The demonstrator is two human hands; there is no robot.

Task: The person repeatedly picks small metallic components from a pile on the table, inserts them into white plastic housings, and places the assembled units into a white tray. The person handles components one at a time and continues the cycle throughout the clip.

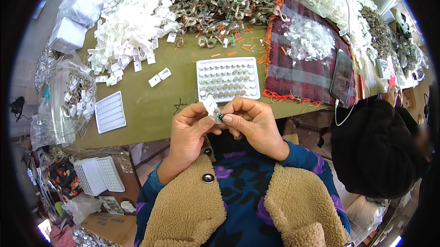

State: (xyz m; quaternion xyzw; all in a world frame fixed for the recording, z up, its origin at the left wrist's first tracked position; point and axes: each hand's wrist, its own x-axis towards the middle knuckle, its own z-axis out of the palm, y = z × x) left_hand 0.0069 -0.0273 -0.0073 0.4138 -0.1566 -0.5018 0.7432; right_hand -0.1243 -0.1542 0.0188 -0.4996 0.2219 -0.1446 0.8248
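Note:
In front of my chest, just past the table's front edge, both my hands are closed on small parts. My left hand (189,130) pinches a white flat plastic piece (211,104) between thumb and fingers. My right hand (257,125) grips a small clear part with a dark green bit (220,117), touching the white piece; the fingertips partly hide it. Right behind my hands lies a white tray (257,76) with rows of small round metallic pieces. A white hinged-looking plastic piece (159,77) rests on the table to the left of that tray.
Piles of white plastic pieces (133,22) and clear rings (220,2) cover the far table. An empty-looking tray (110,112) lies left. On the right, a plaid cloth (286,75) carries clear bits (309,41) and a phone (342,76) with a cable. A person in black (376,150) sits further right.

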